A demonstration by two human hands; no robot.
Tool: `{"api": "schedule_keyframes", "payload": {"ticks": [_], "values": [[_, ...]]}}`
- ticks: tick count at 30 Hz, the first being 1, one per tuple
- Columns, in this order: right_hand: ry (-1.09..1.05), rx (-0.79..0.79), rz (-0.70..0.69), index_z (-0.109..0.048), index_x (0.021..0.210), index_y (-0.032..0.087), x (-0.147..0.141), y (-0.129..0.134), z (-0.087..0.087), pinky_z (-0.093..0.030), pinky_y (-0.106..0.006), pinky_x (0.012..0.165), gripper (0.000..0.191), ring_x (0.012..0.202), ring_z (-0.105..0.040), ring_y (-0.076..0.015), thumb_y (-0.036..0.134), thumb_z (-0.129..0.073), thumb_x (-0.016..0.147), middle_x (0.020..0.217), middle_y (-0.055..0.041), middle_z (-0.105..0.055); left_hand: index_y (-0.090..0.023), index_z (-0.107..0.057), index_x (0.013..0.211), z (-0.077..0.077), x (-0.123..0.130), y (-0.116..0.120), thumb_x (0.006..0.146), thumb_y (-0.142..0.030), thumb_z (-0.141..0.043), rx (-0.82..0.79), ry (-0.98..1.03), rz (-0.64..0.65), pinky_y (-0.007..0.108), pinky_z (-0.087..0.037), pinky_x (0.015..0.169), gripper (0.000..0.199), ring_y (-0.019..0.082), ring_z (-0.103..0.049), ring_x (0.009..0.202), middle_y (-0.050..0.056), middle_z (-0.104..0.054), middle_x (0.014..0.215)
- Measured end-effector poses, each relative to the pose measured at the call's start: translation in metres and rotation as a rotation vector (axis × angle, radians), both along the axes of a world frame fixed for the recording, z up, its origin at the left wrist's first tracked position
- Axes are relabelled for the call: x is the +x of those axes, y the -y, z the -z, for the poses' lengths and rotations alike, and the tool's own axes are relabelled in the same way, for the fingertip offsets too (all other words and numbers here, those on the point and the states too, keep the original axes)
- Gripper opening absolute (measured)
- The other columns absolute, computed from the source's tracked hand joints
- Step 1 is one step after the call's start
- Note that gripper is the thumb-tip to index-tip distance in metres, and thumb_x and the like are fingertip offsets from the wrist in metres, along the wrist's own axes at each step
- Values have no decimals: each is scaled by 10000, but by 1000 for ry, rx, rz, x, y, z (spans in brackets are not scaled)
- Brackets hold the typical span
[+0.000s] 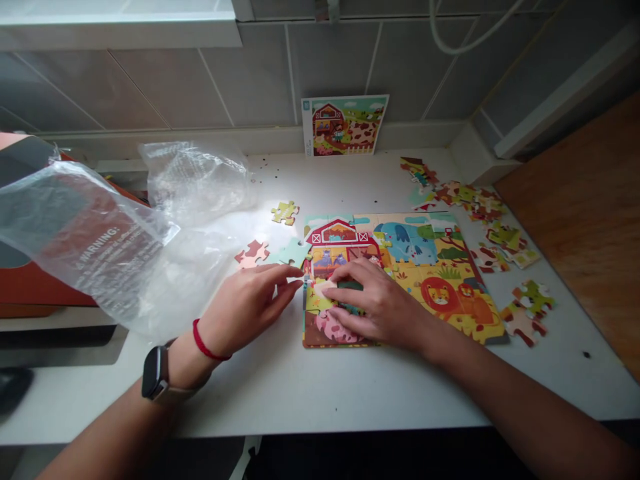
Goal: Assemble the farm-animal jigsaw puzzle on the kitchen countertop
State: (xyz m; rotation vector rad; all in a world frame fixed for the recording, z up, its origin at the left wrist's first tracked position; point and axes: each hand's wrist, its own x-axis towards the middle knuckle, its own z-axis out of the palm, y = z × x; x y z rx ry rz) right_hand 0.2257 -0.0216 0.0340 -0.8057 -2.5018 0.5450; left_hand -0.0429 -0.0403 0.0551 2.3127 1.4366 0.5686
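The red-barn cardboard puzzle (336, 259) is partly joined; multicoloured pieces (461, 193) lie loose near the white counter (280, 393)'s right edge. Left hand (250, 300), right hand (383, 300) bend fingers at the puzzle, grasp unclear.

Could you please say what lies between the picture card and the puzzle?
Only white tabletop with dark specks separates the card and puzzle in the head view.

Home rm, prob.: tiled wall (330, 60), wht desk (280, 393), kids' jigsaw (425, 267).
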Motion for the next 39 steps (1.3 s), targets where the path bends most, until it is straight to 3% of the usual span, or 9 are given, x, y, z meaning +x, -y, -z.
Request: {"api": "schedule_keyframes", "payload": {"ticks": [6, 16, 27, 30, 34, 39], "values": [[26, 12, 1, -781, 1140, 232, -1, 1, 2, -503, -442, 946, 202, 1070, -586, -267, 282, -639, 1006, 1137, -119, -656, -240, -745, 1216, 7, 1, 1, 1011, -388, -614, -62, -119, 126, 265, -335, 516, 285, 134, -551, 481, -28, -650, 588], [45, 20, -11, -780, 1186, 257, 0, 3, 2, -492, -526, 1054, 224, 1231, -568, -306, 291, -648, 1007, 1319, -132, -646, -238, -749, 1144, 4, -3, 0, 970, -547, -672, -130, -102, 152, 251, -320, 514, 363, 109, -502, 463, -45, -606, 564], [47, 34, -16, -768, 1184, 252, 0, 5, -3, -449, -559, 1138, 221, 1279, -577, -308, 314, -679, 992, 1383, -136, -631, -234, -744, 1116, 7, -4, 0, 953, -532, -694, -172, -108, 150, 243, -330, 517, 343, 109, -518, 476, -40, -615, 583], [5, 58, -25, -770, 1108, 217, 2, 5, -7, -497, -487, 1050, 203, 1151, -625, -279, 352, -653, 1013, 1240, -136, -677, -229, -745, 1118, 6, -3, 0, 957, -530, -699, -175, -103, 148, 244, -324, 516, 344, 108, -501, 470, -42, -613, 582], [67, -16, -93, -776, 1023, 208, 6, 7, -10, -499, -323, 764, 203, 834, -607, -187, 376, -663, 1016, 930, -61, -663, -236, -752, 1122, 4, -3, -1, 954, -541, -708, -184, -89, 147, 245, -323, 519, 351, 107, -488, 467, -47, -601, 572], [131, -81, -156, -776, 1085, 225, 9, 7, -11, -457, -288, 710, 211, 806, -593, -164, 401, -714, 986, 954, -47, -652, -236, -747, 1106, 6, -3, -2, 982, -540, -664, -177, -91, 126, 250, -325, 518, 338, 108, -484, 471, -46, -588, 570]]}}
